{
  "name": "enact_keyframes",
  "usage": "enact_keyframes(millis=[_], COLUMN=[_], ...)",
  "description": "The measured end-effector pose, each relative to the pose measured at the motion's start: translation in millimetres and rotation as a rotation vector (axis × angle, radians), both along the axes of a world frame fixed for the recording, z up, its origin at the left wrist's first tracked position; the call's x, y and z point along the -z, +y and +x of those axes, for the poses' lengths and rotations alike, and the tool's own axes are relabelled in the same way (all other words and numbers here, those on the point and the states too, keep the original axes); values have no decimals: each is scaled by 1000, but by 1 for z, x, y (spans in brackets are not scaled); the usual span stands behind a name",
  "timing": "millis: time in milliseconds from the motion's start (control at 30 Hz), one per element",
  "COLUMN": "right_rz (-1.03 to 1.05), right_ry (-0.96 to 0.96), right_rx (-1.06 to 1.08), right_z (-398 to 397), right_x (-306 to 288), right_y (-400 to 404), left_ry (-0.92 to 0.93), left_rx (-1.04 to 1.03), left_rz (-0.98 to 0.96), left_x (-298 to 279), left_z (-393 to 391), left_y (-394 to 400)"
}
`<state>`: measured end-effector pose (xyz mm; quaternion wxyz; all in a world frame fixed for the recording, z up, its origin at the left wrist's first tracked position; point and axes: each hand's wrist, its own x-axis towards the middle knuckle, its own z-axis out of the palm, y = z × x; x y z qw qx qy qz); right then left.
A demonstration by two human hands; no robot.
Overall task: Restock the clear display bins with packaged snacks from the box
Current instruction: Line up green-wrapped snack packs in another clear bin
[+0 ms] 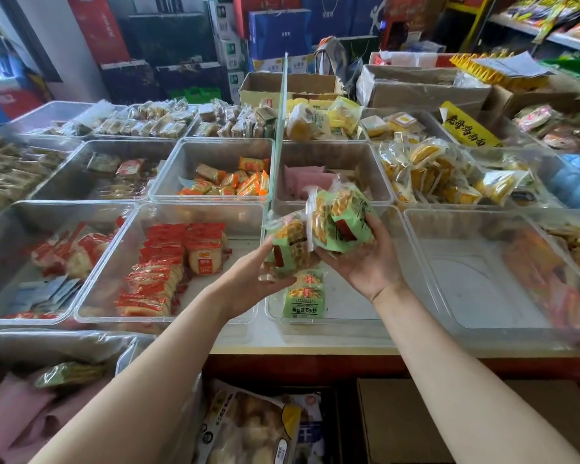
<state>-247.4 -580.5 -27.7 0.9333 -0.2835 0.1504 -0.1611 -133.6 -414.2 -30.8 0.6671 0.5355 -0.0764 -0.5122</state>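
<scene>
Both hands, left hand (pixel 248 279) and right hand (pixel 365 262), clasp green waffle packets (pixel 342 222) in curled fingers above a clear bin (pixel 412 262)

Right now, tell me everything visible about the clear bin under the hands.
The clear bin is a rectangular tub of transparent plastic with a rounded rim, standing level in the front row of the display. Its pale floor is mostly bare. One green waffle packet lies flat near its front left corner. The left hand and the right hand each hold green packets above it, neither visibly touching it.
</scene>
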Motion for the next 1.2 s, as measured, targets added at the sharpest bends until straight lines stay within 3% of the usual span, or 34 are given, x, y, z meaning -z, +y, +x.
enact_keyframes(millis=[167, 333, 400, 500, 567, 633, 733, 800, 867, 1000, 1100, 1200], right_rz=[-38, -40, -39, -44, -24, -15, 2, -12, -54, -125, -180, -219], right_ry=[-41, -32, -20, 30, 88, 131, 143, 156, 168, 158, 168, 258], right_rx=[-104, -48, 56, 175, 178, 132, 78, 59, 60, 68, 39, -19], right_z=[0, -7, -13, -22, -25, -24, -16, -10, -6, 1, 6, 10], right_x=[-8, -4, -4, -3, -1, 1, 1, 2, 0, 1, -5, -15], right_y=[-9, -10, -15, -29, -33, -28, -14, -6, -1, 6, 11, 15], left_ry=[168, 54, -164, -801, -1104, -1266, -1367, -1356, -1224, -593, -249, -235], left_rx=[119, -16, -60, -82, -41, 44, 127, 113, 109, 98, 14, -69], left_rz=[-150, -123, -22, 226, 257, 213, 127, 148, 222, 8, -84, -83], left_x=[-1, -12, -12, -9, -9, -11, -13, -12, -12, -17, -18, -11], left_z=[1, -5, -3, 6, 9, 7, -3, -5, -7, -17, -24, -26], left_y=[3, -9, -10, -6, -4, -7, -12, -17, -21, -21, -22, -24])
